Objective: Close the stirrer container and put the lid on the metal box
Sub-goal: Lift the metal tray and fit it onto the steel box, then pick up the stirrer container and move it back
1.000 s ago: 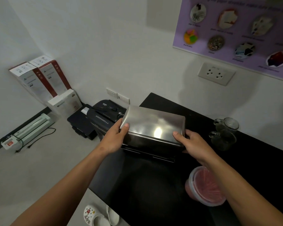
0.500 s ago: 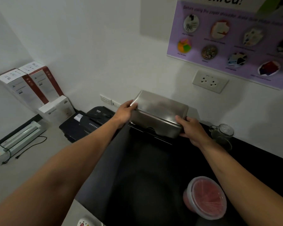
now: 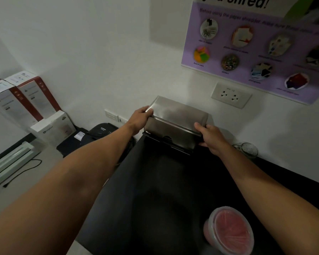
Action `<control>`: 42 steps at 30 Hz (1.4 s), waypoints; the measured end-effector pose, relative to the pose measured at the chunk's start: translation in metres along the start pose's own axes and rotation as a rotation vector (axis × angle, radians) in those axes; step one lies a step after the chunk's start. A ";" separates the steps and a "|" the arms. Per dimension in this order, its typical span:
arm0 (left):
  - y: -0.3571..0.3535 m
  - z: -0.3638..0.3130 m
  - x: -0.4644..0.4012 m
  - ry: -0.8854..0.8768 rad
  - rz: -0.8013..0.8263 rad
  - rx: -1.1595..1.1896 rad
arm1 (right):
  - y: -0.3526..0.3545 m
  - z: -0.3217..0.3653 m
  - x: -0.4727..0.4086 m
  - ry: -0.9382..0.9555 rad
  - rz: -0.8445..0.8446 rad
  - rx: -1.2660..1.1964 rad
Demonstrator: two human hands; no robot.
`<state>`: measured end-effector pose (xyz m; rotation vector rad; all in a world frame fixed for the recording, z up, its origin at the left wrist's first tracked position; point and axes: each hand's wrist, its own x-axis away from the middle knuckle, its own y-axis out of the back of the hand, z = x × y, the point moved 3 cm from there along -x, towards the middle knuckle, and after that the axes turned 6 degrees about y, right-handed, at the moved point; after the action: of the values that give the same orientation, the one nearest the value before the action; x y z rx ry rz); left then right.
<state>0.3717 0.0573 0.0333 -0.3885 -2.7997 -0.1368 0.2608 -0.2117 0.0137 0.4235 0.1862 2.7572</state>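
Observation:
A steel metal box stands at the far end of the black counter, against the wall. Its steel lid sits on top of it. My left hand grips the left end of the lid and box. My right hand holds the right end. A round stirrer container, full of red stirrers, rests near the front right of the counter with a clear lid on it.
Glass jars stand on the counter right of the box. A wall socket and a purple poster are above. Down on the left lie a black shredder, white boxes and a laminator.
Both hands have pushed the metal box with its lid away from me, to the back of the counter by the wall. The stirrer container has stayed put.

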 end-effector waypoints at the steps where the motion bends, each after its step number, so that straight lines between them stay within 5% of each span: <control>1: 0.000 0.000 -0.001 0.000 0.004 -0.001 | 0.001 0.000 -0.002 -0.005 0.000 0.004; 15: 0.001 0.000 -0.009 -0.015 0.021 -0.073 | 0.002 0.003 -0.003 0.001 -0.005 0.029; 28: 0.027 -0.005 0.054 -0.067 -0.218 -0.268 | 0.045 0.031 0.055 0.188 0.057 0.284; 42: -0.051 0.052 0.198 -0.119 0.079 -0.349 | 0.104 -0.007 0.187 0.332 0.406 0.549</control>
<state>0.1612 0.0653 0.0438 -0.6054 -2.8701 -0.6076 0.0579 -0.2431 0.0759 0.1346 1.0614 3.1307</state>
